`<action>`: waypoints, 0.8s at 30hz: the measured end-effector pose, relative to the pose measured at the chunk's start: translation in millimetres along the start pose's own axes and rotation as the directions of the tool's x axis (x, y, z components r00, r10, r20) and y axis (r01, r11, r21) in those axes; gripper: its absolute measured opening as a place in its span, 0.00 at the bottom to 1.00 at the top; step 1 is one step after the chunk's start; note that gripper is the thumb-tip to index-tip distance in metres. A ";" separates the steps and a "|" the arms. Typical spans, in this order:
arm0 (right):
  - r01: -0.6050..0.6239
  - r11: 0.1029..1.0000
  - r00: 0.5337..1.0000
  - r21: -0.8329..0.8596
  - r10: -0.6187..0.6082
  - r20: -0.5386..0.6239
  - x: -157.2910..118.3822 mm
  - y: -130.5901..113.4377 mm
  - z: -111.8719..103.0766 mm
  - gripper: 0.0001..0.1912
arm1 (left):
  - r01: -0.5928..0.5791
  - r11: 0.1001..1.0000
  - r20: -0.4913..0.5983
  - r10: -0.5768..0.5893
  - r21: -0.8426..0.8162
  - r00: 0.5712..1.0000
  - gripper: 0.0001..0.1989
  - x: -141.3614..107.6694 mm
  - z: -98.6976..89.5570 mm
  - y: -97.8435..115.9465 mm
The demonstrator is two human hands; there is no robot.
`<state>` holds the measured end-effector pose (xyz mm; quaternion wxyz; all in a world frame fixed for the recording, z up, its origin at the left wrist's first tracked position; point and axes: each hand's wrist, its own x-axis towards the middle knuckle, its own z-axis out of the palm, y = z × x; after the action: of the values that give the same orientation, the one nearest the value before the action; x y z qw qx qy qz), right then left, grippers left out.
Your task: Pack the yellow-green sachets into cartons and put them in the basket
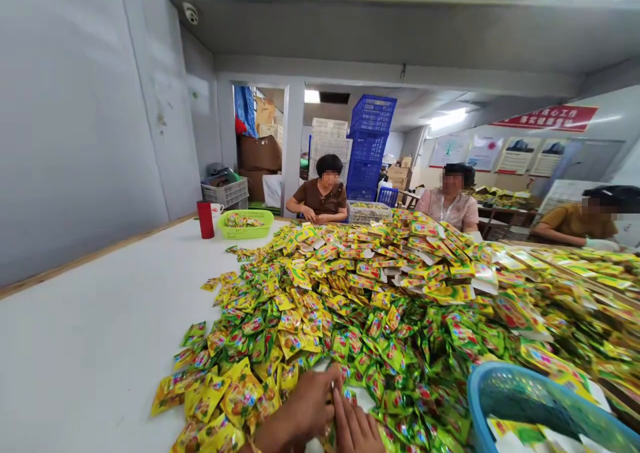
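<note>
Where left hand point(306, 403) meets right hand point(356, 429), cannot tell if fingers point(345, 416) grip anything; blue basket point(525, 394) cut off.

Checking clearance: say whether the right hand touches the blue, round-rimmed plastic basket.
Apart: the head view shows shiny green packets lying between the right hand and the basket.
</note>
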<state>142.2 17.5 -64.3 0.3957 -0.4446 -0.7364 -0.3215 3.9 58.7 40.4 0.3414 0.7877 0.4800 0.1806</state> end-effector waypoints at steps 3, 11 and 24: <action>0.016 1.000 0.992 0.010 -0.018 0.124 16.1 0.9 -26.7 0.34 | -0.018 0.977 0.081 0.036 -0.210 0.996 0.23 -5.8 -6.4 4.0; -0.121 0.987 0.949 0.103 0.085 0.305 25.5 -7.3 -37.5 0.36 | -0.084 0.995 -0.052 0.087 0.049 0.995 0.21 -11.4 -8.5 15.7; -0.198 0.968 0.941 0.155 0.143 0.305 26.0 -4.4 -37.3 0.38 | -0.103 0.981 -0.011 0.102 -0.162 0.995 0.31 -5.4 8.9 8.7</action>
<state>141.7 -4.6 -24.3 0.3486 -0.5111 -0.7717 -0.1474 12.3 48.0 40.6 0.3940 0.7806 0.4230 0.2377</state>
